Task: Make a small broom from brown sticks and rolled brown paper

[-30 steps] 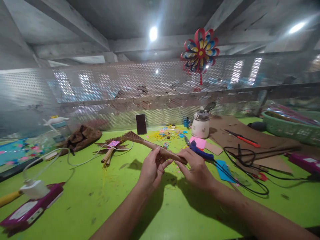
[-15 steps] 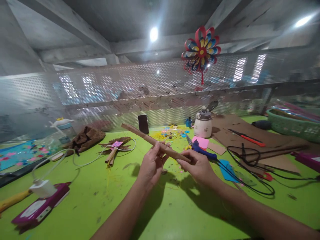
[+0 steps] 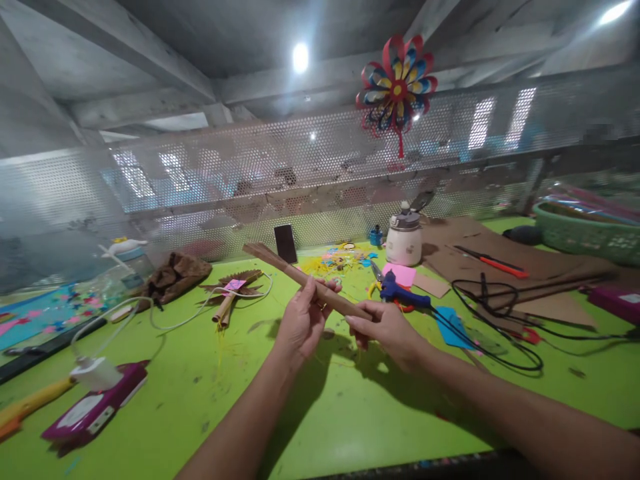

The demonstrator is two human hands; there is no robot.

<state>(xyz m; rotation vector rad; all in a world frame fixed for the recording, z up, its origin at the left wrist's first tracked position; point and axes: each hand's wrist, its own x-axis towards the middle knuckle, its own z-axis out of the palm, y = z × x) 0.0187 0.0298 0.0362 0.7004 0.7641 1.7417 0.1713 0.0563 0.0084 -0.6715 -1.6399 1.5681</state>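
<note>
A long brown paper roll [image 3: 287, 268] slants over the green table, its far end fanned or layered at the upper left. My left hand [image 3: 303, 321] has its fingers and thumb round the middle of the roll. At the roll's near, right end, my right hand [image 3: 384, 329] pinches it between thumb and fingers. Left of my hands lies a brown paper piece [image 3: 234, 288] with jagged edges, a pink patch and rolled stems. A blue glue gun [image 3: 403, 293] rests just beyond my right hand, next to scissors [image 3: 376, 272].
A white bottle [image 3: 404, 243] and a phone [image 3: 285, 244] stand at the back. Black cable loops [image 3: 500, 360], brown paper [image 3: 480, 247] and a green basket [image 3: 590, 230] are at the right. A purple power strip [image 3: 97, 407] lies front left.
The roll has turned a little in my hands, so its fanned, layered far end shows more. Both hands keep their hold, and the camera view has shifted slightly.
</note>
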